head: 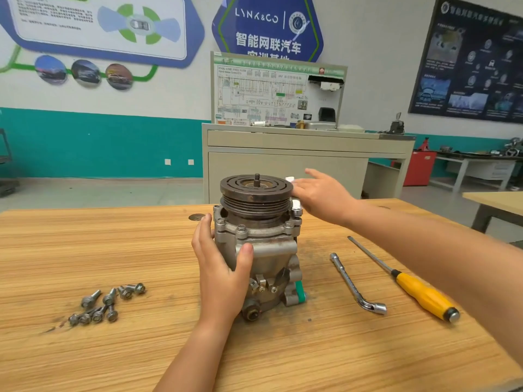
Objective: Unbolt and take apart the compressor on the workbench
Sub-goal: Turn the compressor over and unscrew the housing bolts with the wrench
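Loose bolts [107,302] in a heap on the bench [113,349], well to the left of the left hand. The left hand [220,267] grasps the compressor [260,250] housing: thumb across the front, fingers wrapped round the left side. The unit stands upright, pulley [256,190] on top, between the two hands and mid-bench. Several flange bolts [241,229] sit in the ring just above the left thumb, so I judge the front head isn't free yet. The right hand [319,196] is released, fingers straight, flat against the right edge of the pulley rim; can't tell if it's actually touching. Something white sits behind it, can't tell what. The socket wrench [355,284] lies below the right forearm, and the yellow-handled screwdriver [407,281] just to the right of it, both within reach. Looks like the step is checking or turning the pulley before going for the remaining bolts. To do it well, keep the left grip low and firm, since the unit is top-heavy on a small base and will tip if the right hand pushes sideways. Seat the socket square on each head, crack the bolts in a cross pattern, and put them with the heap at left. Don't pry the flange with the screwdriver until all bolts are out.
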Available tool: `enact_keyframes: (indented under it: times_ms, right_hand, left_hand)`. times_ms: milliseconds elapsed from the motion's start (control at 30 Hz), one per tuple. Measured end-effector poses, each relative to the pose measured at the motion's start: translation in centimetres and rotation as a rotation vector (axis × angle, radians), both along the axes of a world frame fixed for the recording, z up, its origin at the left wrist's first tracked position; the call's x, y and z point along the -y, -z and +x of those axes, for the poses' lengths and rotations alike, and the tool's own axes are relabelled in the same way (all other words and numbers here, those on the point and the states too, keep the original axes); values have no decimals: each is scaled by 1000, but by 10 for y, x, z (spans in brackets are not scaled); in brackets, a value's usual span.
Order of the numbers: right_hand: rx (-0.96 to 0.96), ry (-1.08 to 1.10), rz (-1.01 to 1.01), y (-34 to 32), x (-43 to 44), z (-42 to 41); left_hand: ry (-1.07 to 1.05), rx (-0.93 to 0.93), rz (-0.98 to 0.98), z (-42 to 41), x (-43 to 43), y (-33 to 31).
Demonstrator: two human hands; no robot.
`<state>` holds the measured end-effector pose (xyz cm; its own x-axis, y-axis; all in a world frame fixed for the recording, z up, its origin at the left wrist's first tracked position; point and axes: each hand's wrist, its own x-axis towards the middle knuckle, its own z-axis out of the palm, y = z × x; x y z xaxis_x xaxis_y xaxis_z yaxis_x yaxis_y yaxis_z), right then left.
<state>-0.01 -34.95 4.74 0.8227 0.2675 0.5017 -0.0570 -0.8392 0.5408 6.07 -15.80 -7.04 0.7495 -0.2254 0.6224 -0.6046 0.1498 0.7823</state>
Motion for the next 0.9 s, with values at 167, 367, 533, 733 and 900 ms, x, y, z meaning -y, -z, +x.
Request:
enact_keyframes:
  times_ms: [167,367,533,733,900]
  right_hand:
    - [29,-53,141,-2,-7,-1]
    - [269,125,726,-6,-29,-54]
    - [-30,475,421,-1,-62,-101]
    - [-247,648,206,-5,-84,-94]
    - [-407,686,-47,-20,-104,-82]
  left_hand:
    - [-4,2,3,1,-1,0]
    - [11,-27,1,-2,-2,-1]
    - [21,-33,-2,-3,-2,-2]
    - [22,-32,-12,-4,-2,-2]
    - [24,-32,-14,-3,-1,-1]
